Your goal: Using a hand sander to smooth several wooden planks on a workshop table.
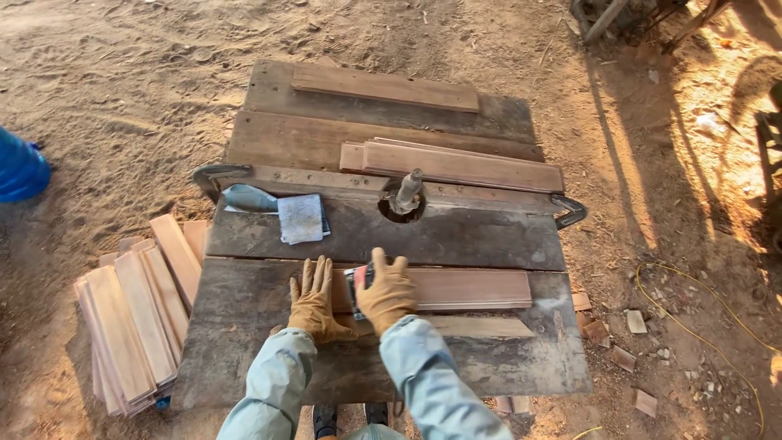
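Both hands gloved, pale sleeves, working at a rough wooden surface [269,342] out on a sandy floor [122,90].

Left hand [314,300]: flat, fingers spread, palm down, pressing on the surface at the near end of a plank [464,288]. Grips nothing.

Right hand [388,292]: just beside the left, fingers curled over a small tool [356,287] with red and dark parts; can't tell what kind. The tool sits on the end of the same plank, between the two hands.

The plank runs away to the right of the right hand. A second, paler plank [481,327] lies alongside it on the near side, touching.

Beyond the hands: a round hole in the surface with a metal spindle [406,192] sticking up, tilted. Beyond the left hand, a grey cloth [300,218] lies next to a folded bluish sheet [248,197].

Further out past the spindle: two long boards [456,165] stacked. Past those, near the far edge, a single board [384,86].

Metal clamps at both sides: one [213,174] out beyond the left hand, the other [570,212] far right of the right hand.

Well left of the left hand, on the floor: a stack of short boards [134,314]. A blue container [20,167] at the far left edge. Right of the right hand, on the floor: wood offcuts [623,342] and a yellow cord [700,314].
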